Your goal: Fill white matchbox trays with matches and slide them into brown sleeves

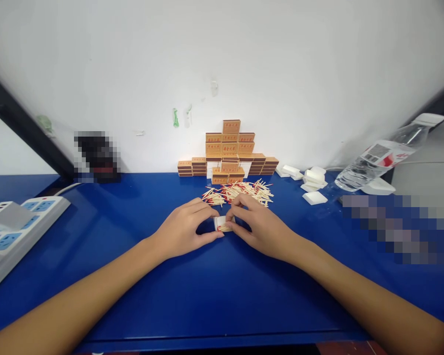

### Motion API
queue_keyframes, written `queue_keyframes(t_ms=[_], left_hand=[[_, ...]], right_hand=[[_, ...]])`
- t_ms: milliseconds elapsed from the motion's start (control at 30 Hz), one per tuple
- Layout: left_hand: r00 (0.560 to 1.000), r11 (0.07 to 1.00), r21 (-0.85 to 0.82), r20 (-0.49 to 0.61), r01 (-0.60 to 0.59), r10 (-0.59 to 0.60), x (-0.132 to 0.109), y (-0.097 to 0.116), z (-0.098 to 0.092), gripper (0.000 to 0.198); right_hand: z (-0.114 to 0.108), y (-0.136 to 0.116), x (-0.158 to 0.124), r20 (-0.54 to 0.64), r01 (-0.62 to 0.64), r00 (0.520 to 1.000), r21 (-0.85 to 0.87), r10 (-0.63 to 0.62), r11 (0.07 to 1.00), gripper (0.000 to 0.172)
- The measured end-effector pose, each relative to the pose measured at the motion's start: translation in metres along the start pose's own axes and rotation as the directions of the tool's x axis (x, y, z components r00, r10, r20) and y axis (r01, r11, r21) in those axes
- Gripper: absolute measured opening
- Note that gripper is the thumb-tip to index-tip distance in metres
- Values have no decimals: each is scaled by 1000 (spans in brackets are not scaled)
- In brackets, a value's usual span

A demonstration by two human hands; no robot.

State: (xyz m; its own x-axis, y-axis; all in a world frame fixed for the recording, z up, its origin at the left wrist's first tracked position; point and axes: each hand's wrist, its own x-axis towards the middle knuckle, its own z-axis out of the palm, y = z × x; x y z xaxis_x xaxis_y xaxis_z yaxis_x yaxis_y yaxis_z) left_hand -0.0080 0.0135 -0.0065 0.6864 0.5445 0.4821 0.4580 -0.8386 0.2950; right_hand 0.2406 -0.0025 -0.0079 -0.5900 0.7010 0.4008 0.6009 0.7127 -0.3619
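closest to you, the bare blue counter (222, 291) runs between your two forearms. out to your left, a power strip (33, 217) sits slanted on it, a grey-white plug (15, 215) in its sockets.

ahead of your forearms, the small white tray (221, 220) lies right between your hands, with a few matches (224, 228) inside along its near side. your left hand (187, 227) grips the tray's left end, fingers at the far side and thumb at the near side. your right hand (262, 227) bends over the right end, thumb and fingers drawn together at the matches; you cannot tell from here whether it pinches any.

just beyond your fingers spreads a loose heap of red-tipped matches (246, 191), near your right knuckles. behind that, orange matchboxes (230, 148) rise in a stepped stack, tallest in the middle, close to the white wall (140, 59). to the stack's right lie several white trays (314, 178) in a scattered group, and past them a clear bottle (385, 155) with a white cap appears tilted.
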Motion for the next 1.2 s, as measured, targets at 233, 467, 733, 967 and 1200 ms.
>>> queue_keyframes(t_ms=[233, 467, 733, 967, 1200], left_hand=[[1000, 1000, 1, 6, -9, 9, 1, 2, 0, 26], [1000, 1000, -26, 18, 14, -14, -1, 3, 4, 27], [999, 999, -35, 28, 28, -27, -2, 2, 3, 27], [999, 999, -15, 23, 45, -44, -2, -2, 2, 28], [999, 999, -27, 38, 34, -33, -2, 0, 4, 28]], right_hand=[[-1, -1, 1, -9, 56, 998, -116, -57, 992, 12], [-2, -2, 0, 24, 69, 998, -179, -66, 981, 12], [3, -6, 3, -38, 62, 997, -3, -62, 998, 15], [-116, 85, -44, -183, -492, 870, -392, 459, 777, 32], [-173, 201, -176, -202, -872, 385, -399, 901, 283, 57]])
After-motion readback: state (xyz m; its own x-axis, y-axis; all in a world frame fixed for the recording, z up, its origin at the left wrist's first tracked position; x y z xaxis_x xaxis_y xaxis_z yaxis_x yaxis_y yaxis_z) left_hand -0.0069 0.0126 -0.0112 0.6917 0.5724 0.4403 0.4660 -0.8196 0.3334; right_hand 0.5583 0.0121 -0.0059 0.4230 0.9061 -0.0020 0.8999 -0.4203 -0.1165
